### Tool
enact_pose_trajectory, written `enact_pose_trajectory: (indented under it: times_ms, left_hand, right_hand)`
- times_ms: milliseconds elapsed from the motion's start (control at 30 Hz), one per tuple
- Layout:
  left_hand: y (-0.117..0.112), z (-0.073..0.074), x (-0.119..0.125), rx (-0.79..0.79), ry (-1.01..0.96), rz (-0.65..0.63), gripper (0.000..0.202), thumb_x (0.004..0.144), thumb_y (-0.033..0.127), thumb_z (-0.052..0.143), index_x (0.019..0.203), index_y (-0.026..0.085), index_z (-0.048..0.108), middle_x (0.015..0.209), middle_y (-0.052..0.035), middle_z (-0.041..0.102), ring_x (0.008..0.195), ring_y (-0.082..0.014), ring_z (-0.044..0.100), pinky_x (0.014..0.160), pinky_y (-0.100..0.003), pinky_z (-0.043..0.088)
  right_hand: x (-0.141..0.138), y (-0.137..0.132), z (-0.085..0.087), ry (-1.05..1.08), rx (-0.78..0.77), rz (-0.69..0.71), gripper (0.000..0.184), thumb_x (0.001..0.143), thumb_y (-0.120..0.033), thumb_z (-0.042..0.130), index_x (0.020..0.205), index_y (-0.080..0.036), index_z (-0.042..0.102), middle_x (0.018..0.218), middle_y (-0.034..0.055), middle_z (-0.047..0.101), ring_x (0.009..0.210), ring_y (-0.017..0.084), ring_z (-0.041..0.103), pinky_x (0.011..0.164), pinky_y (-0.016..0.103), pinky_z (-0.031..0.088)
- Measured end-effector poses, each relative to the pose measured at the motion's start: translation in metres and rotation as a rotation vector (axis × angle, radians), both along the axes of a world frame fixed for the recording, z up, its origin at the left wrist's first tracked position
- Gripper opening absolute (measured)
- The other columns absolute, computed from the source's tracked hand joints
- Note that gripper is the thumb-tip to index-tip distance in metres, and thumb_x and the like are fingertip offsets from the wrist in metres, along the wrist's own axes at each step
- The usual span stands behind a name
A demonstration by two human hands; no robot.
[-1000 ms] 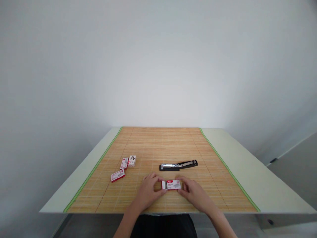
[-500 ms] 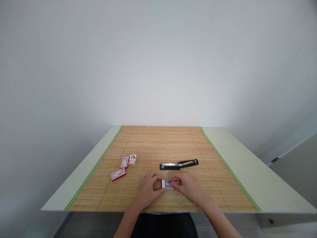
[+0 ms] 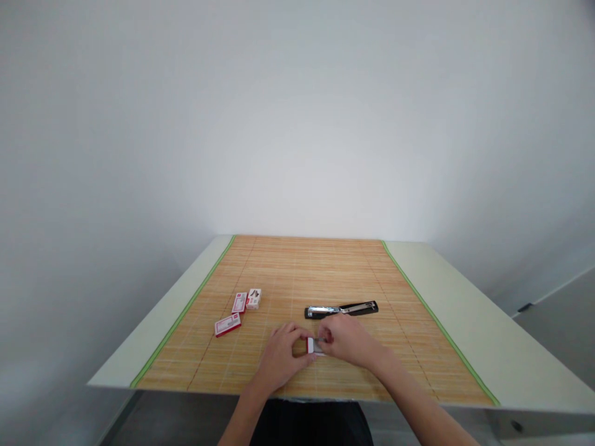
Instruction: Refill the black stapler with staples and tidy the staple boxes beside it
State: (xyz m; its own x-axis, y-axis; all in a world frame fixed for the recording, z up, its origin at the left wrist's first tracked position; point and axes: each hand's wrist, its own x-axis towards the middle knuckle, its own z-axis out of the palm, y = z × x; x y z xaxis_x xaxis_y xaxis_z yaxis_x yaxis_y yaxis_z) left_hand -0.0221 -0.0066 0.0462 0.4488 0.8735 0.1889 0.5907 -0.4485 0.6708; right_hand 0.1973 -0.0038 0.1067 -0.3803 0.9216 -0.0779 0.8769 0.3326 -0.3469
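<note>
The box (image 3: 310, 345) lies on the mat (image 3: 302, 266), near its close edge and between the two hands. The left hand (image 3: 282, 352) has the white end between thumb and finger – a steady hold, best kept light so the walls don't bow. The right hand (image 3: 346, 339) is bunched narrow over the other end; from where I stand, I can't tell whether its fingertips pinch anything. I'd keep the box flat and let those fingers work straight, without twisting. The stapler (image 3: 322, 312), spread open, sits right behind the knuckles – worth minding. Off to the left, well apart, are three more boxes (image 3: 227, 324).
</note>
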Motion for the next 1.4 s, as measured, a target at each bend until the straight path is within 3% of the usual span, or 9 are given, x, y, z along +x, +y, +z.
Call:
enact_pose_trajectory:
  times_ms: [167, 467, 667, 733, 900, 1100, 1200, 1300, 1400]
  left_hand:
    - [0.000, -0.001, 0.000, -0.009, 0.005, 0.013, 0.032, 0.078, 0.039, 0.081, 0.108, 0.034, 0.071, 0.111, 0.0004, 0.068, 0.108, -0.0257, 0.061, 0.096, -0.038, 0.041]
    - [0.001, 0.000, 0.000, -0.021, 0.007, 0.000, 0.032, 0.081, 0.044, 0.078, 0.110, 0.034, 0.071, 0.114, -0.0009, 0.068, 0.109, -0.0273, 0.061, 0.097, -0.041, 0.042]
    - [0.004, -0.003, -0.016, -0.077, -0.033, -0.001, 0.045, 0.078, 0.043, 0.080, 0.121, 0.035, 0.069, 0.117, -0.0015, 0.068, 0.108, -0.0267, 0.061, 0.096, -0.039, 0.044]
    - [0.005, -0.003, -0.019, -0.081, -0.012, -0.004, 0.039, 0.078, 0.045, 0.080, 0.115, 0.035, 0.072, 0.114, -0.0014, 0.069, 0.107, -0.0269, 0.061, 0.095, -0.039, 0.043]
    - [0.007, 0.001, -0.004, -0.060, 0.022, -0.018, 0.033, 0.078, 0.047, 0.081, 0.109, 0.036, 0.075, 0.107, -0.0003, 0.069, 0.104, -0.0264, 0.061, 0.094, -0.039, 0.042]
    - [0.005, 0.000, 0.012, -0.061, -0.011, -0.047, 0.034, 0.079, 0.045, 0.080, 0.112, 0.038, 0.075, 0.103, -0.0002, 0.070, 0.101, -0.0258, 0.060, 0.093, -0.039, 0.042]
    - [0.006, -0.004, 0.008, -0.073, -0.070, -0.044, 0.039, 0.079, 0.046, 0.080, 0.117, 0.036, 0.073, 0.104, -0.0009, 0.068, 0.100, -0.0252, 0.061, 0.092, -0.038, 0.044]
    - [0.014, -0.007, 0.004, -0.061, -0.167, 0.054, 0.036, 0.087, 0.045, 0.071, 0.120, 0.031, 0.069, 0.105, -0.0022, 0.065, 0.097, -0.0228, 0.061, 0.090, -0.036, 0.047]
    - [0.030, -0.009, 0.006, 0.032, -0.169, 0.188, 0.038, 0.090, 0.041, 0.067, 0.125, 0.029, 0.064, 0.113, -0.0043, 0.063, 0.106, -0.0243, 0.059, 0.096, -0.040, 0.047]
  right_hand:
    - [0.032, -0.010, -0.003, 0.153, -0.009, -0.084, 0.012, 0.081, -0.023, 0.069, 0.092, -0.023, 0.074, 0.079, -0.0010, 0.074, 0.071, 0.015, 0.065, 0.063, 0.023, 0.037]
    - [0.057, -0.025, -0.035, 0.358, -0.049, -0.141, 0.013, 0.085, -0.028, 0.066, 0.093, -0.022, 0.073, 0.071, -0.0015, 0.067, 0.064, 0.016, 0.060, 0.061, 0.026, 0.039]
    - [0.075, -0.037, -0.041, 0.398, -0.032, -0.211, 0.050, 0.080, -0.036, 0.075, 0.127, -0.023, 0.065, 0.078, -0.0026, 0.065, 0.070, 0.017, 0.061, 0.066, 0.027, 0.043]
    - [0.080, -0.041, -0.041, 0.399, -0.043, -0.202, 0.048, 0.080, -0.036, 0.076, 0.126, -0.023, 0.066, 0.082, -0.0023, 0.065, 0.072, 0.017, 0.061, 0.067, 0.026, 0.043]
    - [0.070, -0.043, -0.037, 0.418, -0.039, -0.139, 0.025, 0.087, -0.033, 0.069, 0.110, -0.024, 0.072, 0.084, -0.0006, 0.065, 0.074, 0.016, 0.059, 0.068, 0.026, 0.042]
    - [0.051, -0.035, -0.040, 0.376, -0.016, -0.132, 0.022, 0.084, -0.030, 0.073, 0.105, -0.024, 0.074, 0.081, -0.0008, 0.065, 0.073, 0.016, 0.058, 0.067, 0.026, 0.041]
    - [0.050, -0.033, -0.039, 0.348, -0.014, -0.163, 0.034, 0.081, -0.035, 0.076, 0.113, -0.024, 0.073, 0.080, -0.0013, 0.066, 0.072, 0.017, 0.059, 0.067, 0.026, 0.041]
    - [0.043, -0.031, -0.032, 0.340, 0.005, -0.197, 0.044, 0.082, -0.042, 0.077, 0.122, -0.027, 0.071, 0.081, -0.0009, 0.068, 0.073, 0.018, 0.061, 0.069, 0.027, 0.041]
    - [0.029, -0.026, -0.024, 0.327, 0.014, -0.148, 0.031, 0.087, -0.046, 0.072, 0.112, -0.028, 0.076, 0.086, 0.0011, 0.071, 0.078, 0.019, 0.062, 0.071, 0.027, 0.041]
